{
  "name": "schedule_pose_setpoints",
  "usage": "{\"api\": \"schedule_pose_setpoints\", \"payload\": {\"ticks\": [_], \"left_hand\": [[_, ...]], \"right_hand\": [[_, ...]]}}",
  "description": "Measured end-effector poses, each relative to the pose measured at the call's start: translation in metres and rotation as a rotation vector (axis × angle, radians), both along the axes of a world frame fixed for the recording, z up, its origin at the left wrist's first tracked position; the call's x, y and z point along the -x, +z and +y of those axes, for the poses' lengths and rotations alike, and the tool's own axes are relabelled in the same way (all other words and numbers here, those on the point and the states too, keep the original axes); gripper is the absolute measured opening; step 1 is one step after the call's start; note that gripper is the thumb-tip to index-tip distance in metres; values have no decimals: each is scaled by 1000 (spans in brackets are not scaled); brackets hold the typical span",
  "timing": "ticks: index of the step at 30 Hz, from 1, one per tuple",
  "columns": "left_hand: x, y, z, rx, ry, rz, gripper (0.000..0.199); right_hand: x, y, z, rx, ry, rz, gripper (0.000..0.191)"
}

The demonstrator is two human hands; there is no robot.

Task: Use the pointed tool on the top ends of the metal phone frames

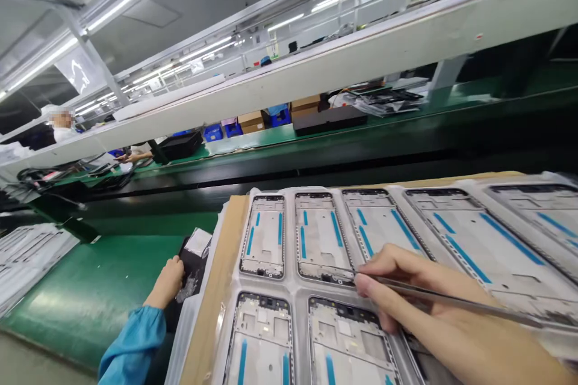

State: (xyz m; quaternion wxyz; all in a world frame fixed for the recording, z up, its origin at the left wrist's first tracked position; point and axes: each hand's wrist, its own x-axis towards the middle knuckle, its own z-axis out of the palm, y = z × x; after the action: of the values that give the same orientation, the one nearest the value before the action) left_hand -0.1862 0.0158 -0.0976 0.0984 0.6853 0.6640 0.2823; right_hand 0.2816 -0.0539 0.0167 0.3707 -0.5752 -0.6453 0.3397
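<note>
In the head view, the right hand (419,295) pinches metal tweezers (451,298), tips at the near end of a phone frame (318,234) — second from left in the far row of the pale tray (290,234). Left of it, the left hand (171,277) curls at a dark object (193,267) — whether gripping, I cannot tell.

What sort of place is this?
Likely an electronics assembly workshop, probably for phones: a moulded tray holds rows of phone-sized frames, the right hand holds a slim metal tool, and green work surfaces stand around.
</note>
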Motion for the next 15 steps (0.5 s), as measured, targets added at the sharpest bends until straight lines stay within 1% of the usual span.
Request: {"api": "schedule_pose_setpoints", "payload": {"ticks": [2, 4, 6, 8, 11, 13, 15], "left_hand": [[5, -5, 0, -42, -38, -54, 28], [5, -7, 0, -49, -56, -43, 25], [0, -6, 1, -60, -99, -54, 26], [-7, -2, 6, -53, -163, -115, 32], [-13, 9, 15, 29, -214, -208, 40], [-12, 22, 22, 61, -211, -210, 39], [-13, 37, 26, 79, -284, -233, 35]], "right_hand": [[3, 7, -1, 15, -25, 15, 36], [3, 11, -2, 33, -34, 17, 38], [3, 11, -2, 70, -17, 10, 39], [2, 7, -1, 112, -8, 9, 38], [1, -4, 3, 161, -11, 34, 39], [-1, -16, 6, 191, -9, 66, 42], [-4, -31, 10, 220, -2, 94, 44]]}}
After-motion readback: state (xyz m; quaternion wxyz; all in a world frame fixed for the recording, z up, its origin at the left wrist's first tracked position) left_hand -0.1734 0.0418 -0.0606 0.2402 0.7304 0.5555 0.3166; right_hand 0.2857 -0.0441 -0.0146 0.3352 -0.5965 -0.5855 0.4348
